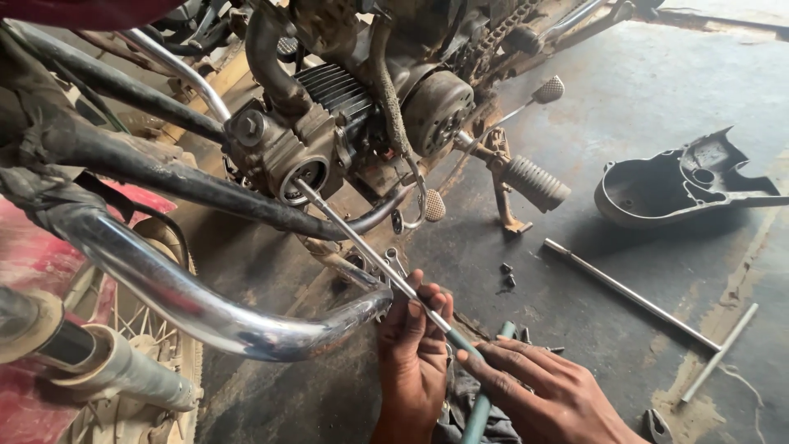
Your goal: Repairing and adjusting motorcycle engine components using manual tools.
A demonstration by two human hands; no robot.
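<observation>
Steel: long bright T-handle socket wrench runs to eleven o'clock into the grimy grey engine cylinder head.
Left grip: clenched round the shaft, steadying it.
Right grip: fingers pinching the green crossbar handle, for turning.

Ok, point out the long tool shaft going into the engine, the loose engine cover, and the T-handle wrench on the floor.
long tool shaft (362, 247), head view, middle of the rod.
loose engine cover (649, 193), head view, inner hollow.
T-handle wrench (629, 293), head view, middle of the long bar.
</observation>
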